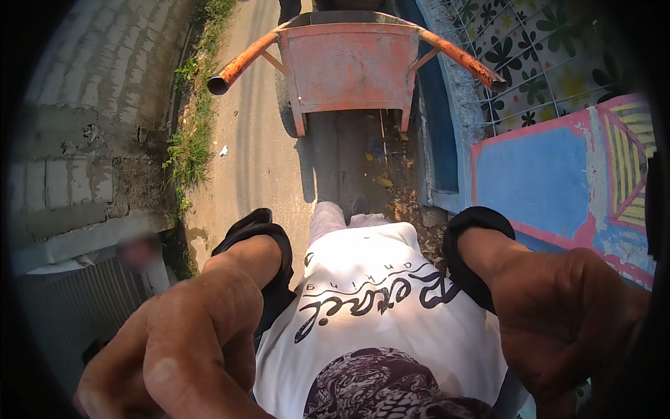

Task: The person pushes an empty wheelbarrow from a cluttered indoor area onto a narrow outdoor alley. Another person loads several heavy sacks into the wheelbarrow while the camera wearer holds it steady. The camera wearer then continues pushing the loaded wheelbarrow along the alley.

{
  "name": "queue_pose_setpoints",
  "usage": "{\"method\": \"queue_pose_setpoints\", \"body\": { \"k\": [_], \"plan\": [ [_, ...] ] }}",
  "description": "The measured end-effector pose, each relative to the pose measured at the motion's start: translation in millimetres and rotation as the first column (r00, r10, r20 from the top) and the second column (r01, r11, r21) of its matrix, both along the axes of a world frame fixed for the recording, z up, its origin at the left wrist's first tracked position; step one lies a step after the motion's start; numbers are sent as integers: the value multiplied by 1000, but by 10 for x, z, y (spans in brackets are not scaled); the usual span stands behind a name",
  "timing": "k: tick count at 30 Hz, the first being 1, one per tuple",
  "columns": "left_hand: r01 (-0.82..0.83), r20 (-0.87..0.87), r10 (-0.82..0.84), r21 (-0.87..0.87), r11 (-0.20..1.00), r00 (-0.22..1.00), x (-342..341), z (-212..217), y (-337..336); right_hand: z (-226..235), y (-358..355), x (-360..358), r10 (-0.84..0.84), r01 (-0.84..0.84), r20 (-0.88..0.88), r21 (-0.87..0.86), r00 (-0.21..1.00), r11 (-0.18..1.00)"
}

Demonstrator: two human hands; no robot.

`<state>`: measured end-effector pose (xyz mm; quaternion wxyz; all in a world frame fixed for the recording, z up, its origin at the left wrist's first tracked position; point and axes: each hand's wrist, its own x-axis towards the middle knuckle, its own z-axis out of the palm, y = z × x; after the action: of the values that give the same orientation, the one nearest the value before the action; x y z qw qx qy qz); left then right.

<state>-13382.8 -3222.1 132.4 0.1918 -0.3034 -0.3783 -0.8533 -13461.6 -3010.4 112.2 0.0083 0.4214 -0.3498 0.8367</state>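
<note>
left hand (181, 335) and right hand (572, 307) curl at the lower view edges, grasp indeterminable; one cart (352, 66) with two handles (249, 61) stands ahead, open path (244, 150) at left, blue wall (443, 140) just right

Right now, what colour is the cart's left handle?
The left handle is orange with dark worn patches; it shows best in the head view.

Grass (194, 143) edges a grey wall (77, 84) — blue panel (532, 174) opposite.

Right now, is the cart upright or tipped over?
Upright: its handles jut out near the top of the cart, and its legs point down.
</note>
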Motion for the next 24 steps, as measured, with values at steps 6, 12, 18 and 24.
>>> {"method": "queue_pose_setpoints", "body": {
  "k": [6, 12, 18, 24],
  "plan": [
    [190, -347, -178, 3, 982, 921, -167, -103, -87, 189, 52, 305, -17, 17, -21, -28, 1000, 999],
    [-226, -481, 192, -14, 974, 856, -359, -296, -241, -141, 255, 144, -278, 293, -270, 16, 922, 956],
    [-736, -234, 812, -602, 311, 534, -1343, -1020, -1282, -717, 545, -1300, -764, 844, -426, 455, 485, 282],
    [-223, 185, 858, -920, 322, 479, -2162, -1815, -1991, -1570, 1148, -2369, -531, 295, -593, 786, 605, -542]
  ]
}}
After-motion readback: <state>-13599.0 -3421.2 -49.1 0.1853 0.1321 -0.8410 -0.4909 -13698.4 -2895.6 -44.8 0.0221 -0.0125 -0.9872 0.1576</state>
